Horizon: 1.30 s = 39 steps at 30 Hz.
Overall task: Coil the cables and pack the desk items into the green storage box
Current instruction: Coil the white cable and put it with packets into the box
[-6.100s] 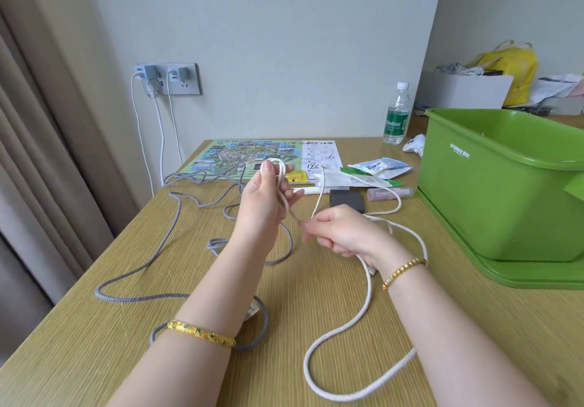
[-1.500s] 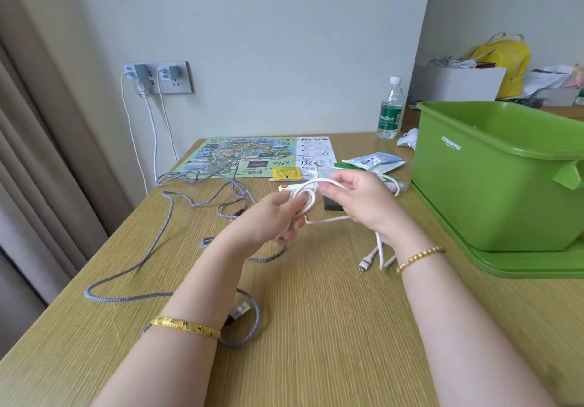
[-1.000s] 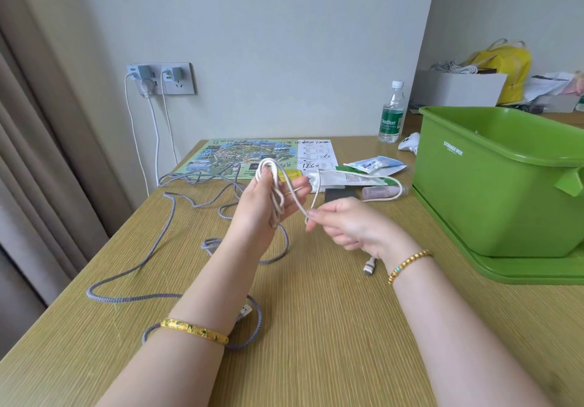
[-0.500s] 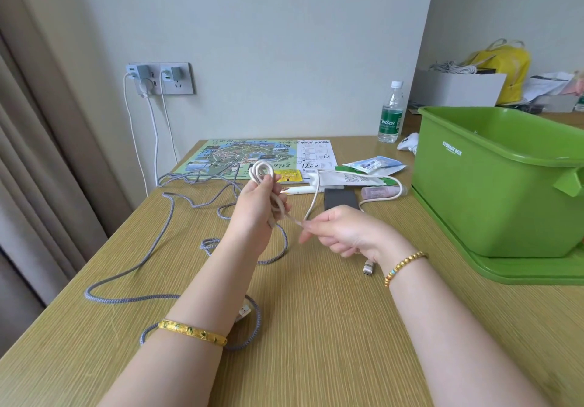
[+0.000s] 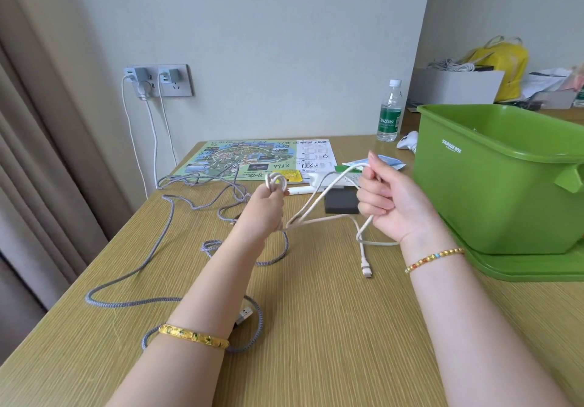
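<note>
My left hand [image 5: 264, 209] grips a small bundle of loops of the white cable [image 5: 319, 203] above the table's middle. Two strands run from it up to my right hand [image 5: 384, 204], whose curled fingers hold the cable. The cable's free end hangs below that hand and its plug [image 5: 366, 271] lies on the table. A long grey braided cable [image 5: 164, 242] sprawls loose over the left half of the table, its USB plug beside my left forearm. The green storage box [image 5: 493, 192] stands open on its lid at the right.
A map sheet [image 5: 249, 160], a yellow packet [image 5: 290, 175], a white pen, a small black block [image 5: 341, 201], sachets and a water bottle [image 5: 390, 111] lie at the back of the table. Chargers sit in a wall socket [image 5: 158, 79]. A curtain hangs at the left.
My right hand has lifted up and to the right, drawing the white cable out into a long loop from the bundle. My left hand has stayed with its loops.
</note>
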Each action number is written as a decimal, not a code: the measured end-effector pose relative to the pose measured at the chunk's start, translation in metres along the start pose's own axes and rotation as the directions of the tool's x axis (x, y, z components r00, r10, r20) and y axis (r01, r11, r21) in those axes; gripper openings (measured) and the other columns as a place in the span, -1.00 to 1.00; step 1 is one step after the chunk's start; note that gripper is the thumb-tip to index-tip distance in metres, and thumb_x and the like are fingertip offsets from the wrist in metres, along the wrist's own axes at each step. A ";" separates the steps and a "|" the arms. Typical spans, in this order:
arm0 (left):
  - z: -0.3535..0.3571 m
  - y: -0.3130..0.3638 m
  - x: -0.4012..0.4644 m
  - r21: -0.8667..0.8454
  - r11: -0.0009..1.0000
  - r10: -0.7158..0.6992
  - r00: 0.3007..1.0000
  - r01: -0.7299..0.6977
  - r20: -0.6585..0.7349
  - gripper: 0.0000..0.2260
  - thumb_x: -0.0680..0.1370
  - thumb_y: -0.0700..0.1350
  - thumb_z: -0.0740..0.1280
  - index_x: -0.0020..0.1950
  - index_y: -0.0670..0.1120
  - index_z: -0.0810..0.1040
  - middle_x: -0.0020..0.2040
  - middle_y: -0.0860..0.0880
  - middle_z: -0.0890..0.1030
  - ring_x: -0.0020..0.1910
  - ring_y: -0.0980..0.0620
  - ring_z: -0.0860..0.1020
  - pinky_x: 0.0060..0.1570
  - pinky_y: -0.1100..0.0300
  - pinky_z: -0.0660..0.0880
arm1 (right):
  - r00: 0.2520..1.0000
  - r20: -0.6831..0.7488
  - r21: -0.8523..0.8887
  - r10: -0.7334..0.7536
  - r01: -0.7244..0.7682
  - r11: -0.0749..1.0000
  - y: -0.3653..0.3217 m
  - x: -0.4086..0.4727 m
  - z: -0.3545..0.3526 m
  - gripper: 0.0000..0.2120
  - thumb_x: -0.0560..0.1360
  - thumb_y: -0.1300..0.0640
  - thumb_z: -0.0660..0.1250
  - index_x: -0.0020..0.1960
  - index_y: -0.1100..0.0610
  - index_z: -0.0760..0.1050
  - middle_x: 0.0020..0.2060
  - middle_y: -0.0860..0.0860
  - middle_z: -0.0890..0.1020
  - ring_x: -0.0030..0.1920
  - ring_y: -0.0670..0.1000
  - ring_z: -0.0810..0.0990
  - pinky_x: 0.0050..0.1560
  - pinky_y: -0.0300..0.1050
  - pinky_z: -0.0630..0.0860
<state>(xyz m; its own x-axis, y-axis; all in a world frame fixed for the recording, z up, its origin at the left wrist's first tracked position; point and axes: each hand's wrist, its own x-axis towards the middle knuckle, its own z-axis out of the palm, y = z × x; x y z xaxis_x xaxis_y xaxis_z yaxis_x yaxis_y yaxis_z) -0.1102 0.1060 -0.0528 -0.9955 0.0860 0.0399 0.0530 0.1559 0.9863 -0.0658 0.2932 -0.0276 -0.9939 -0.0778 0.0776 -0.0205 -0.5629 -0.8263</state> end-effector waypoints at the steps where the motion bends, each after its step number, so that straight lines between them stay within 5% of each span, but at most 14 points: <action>1: 0.001 0.000 -0.001 0.027 1.000 0.009 0.999 -0.011 0.044 -0.77 0.63 0.00 0.10 -0.13 -0.04 0.45 -0.33 0.00 0.35 -0.39 0.06 0.32 -0.32 0.16 0.29 | 1.000 0.019 0.011 -0.022 0.022 1.000 0.001 0.000 0.001 -0.67 0.56 0.00 0.15 -0.33 0.10 0.39 -0.65 -0.12 0.17 -0.65 -0.17 0.05 -0.65 -0.32 0.00; 5: 0.002 0.002 -0.013 0.115 0.990 0.045 0.952 -0.084 0.302 -0.72 0.56 0.19 0.17 -0.23 0.04 0.45 -0.37 0.10 0.41 -0.40 0.12 0.38 -0.33 0.22 0.33 | 0.991 0.100 -0.045 -0.088 0.093 0.995 0.005 -0.002 0.006 -0.74 0.55 0.04 0.13 -0.12 0.17 0.51 -0.57 -0.10 0.09 -0.55 -0.12 -0.02 -0.61 -0.32 -0.02; 9: 0.002 0.006 -0.025 0.136 0.965 0.117 0.830 -0.226 0.546 -0.81 0.57 -0.07 0.27 -0.19 -0.09 0.34 -0.45 0.07 0.28 -0.47 0.10 0.23 -0.49 0.32 0.18 | 0.983 0.155 -0.102 -0.098 0.115 0.988 0.008 -0.001 0.010 -0.73 0.50 0.02 0.16 0.00 0.17 0.53 -0.59 -0.13 0.17 -0.55 -0.12 0.00 -0.62 -0.34 0.01; 12: 0.003 0.010 -0.031 0.169 0.958 0.092 0.804 -0.233 0.588 -0.92 0.59 -0.20 0.21 -0.09 -0.15 0.36 -0.37 -0.05 0.30 -0.45 0.08 0.25 -0.50 0.34 0.19 | 0.982 0.161 -0.121 -0.100 0.120 0.985 0.011 -0.001 0.012 -0.72 0.47 0.01 0.18 0.03 0.16 0.53 -0.58 -0.13 0.20 -0.56 -0.13 0.02 -0.62 -0.35 0.01; 18: 0.005 0.015 -0.039 0.144 0.955 0.118 0.774 -0.261 0.622 -0.76 0.63 -0.18 0.08 -0.22 -0.08 0.40 -0.29 -0.02 0.46 -0.32 0.09 0.47 -0.42 0.36 0.30 | 0.978 0.174 -0.107 -0.113 0.133 0.985 0.011 -0.001 0.013 -0.71 0.49 0.03 0.16 0.08 0.14 0.52 -0.57 -0.11 0.23 -0.61 -0.20 0.12 -0.62 -0.35 0.02; 21: 0.008 0.018 -0.041 0.068 0.965 0.158 0.766 -0.254 0.623 -0.76 0.63 -0.23 0.03 -0.18 -0.12 0.39 -0.29 -0.05 0.45 -0.34 0.10 0.54 -0.26 0.21 0.42 | 0.979 0.172 -0.108 -0.112 0.132 0.985 0.011 -0.002 0.013 -0.70 0.49 0.03 0.15 0.14 0.13 0.49 -0.57 -0.12 0.23 -0.56 -0.16 0.04 -0.62 -0.35 0.02; 23: 0.010 0.020 -0.042 -0.004 0.975 0.174 0.756 -0.221 0.631 -0.78 0.64 -0.23 0.02 -0.16 -0.14 0.36 -0.36 -0.06 0.34 -0.46 0.07 0.41 -0.25 0.09 0.53 | 0.980 0.166 -0.122 -0.109 0.130 0.984 0.010 -0.002 0.013 -0.70 0.52 0.03 0.13 0.17 0.12 0.48 -0.57 -0.12 0.23 -0.55 -0.14 0.03 -0.62 -0.36 0.02; 26: 0.012 0.020 -0.041 -0.015 0.974 0.191 0.781 -0.227 0.594 -0.76 0.66 -0.15 0.00 -0.21 -0.10 0.25 -0.40 -0.06 0.26 -0.54 0.07 0.27 -0.49 0.22 0.37 | 0.983 0.152 -0.153 -0.102 0.125 0.980 0.009 -0.002 0.011 -0.70 0.55 0.04 0.11 0.19 0.09 0.47 -0.56 -0.12 0.23 -0.60 -0.19 0.11 -0.62 -0.35 0.02; 31: 0.009 0.017 -0.034 -0.075 0.971 0.235 0.863 -0.225 0.448 -0.79 0.67 -0.12 0.00 -0.14 -0.11 0.27 -0.40 -0.05 0.44 -0.59 0.06 0.33 -0.58 0.29 0.29 | 0.990 0.102 -0.218 -0.097 0.117 0.969 0.009 0.000 0.006 -0.76 0.58 0.08 0.13 0.10 0.13 0.52 -0.56 -0.12 0.23 -0.60 -0.19 0.13 -0.60 -0.33 -0.01; 35: 0.001 0.018 -0.023 -0.325 0.936 0.209 0.955 -0.133 0.210 -0.73 0.66 -0.09 0.02 -0.13 -0.12 0.42 -0.34 -0.04 0.58 -0.47 0.05 0.53 -0.47 0.19 0.52 | 0.998 -0.010 -0.299 -0.063 0.057 0.953 0.010 0.001 0.004 -0.81 0.58 0.14 0.18 -0.11 0.20 0.50 -0.60 -0.11 0.25 -0.63 -0.19 0.14 -0.66 -0.36 0.02; 39: -0.003 0.019 -0.014 -0.622 0.783 0.080 0.996 -0.032 0.050 -0.75 0.65 -0.09 0.07 -0.06 -0.16 0.48 -0.24 -0.07 0.65 -0.20 0.00 0.64 -0.13 0.07 0.61 | 0.998 -0.031 -0.443 0.056 -0.064 0.894 0.017 0.002 0.006 -0.82 0.57 0.16 0.21 -0.16 0.21 0.48 -0.62 -0.11 0.26 -0.66 -0.19 0.15 -0.68 -0.38 0.05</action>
<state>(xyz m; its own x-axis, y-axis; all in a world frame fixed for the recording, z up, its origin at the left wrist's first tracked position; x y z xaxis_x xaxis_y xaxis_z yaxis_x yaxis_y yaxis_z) -0.0957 0.1048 -0.0339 -0.9830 0.1470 0.1105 0.0242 -0.4925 0.8700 -0.0674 0.2790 -0.0381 -0.9964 -0.0839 0.0138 -0.0025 -0.1339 -0.9910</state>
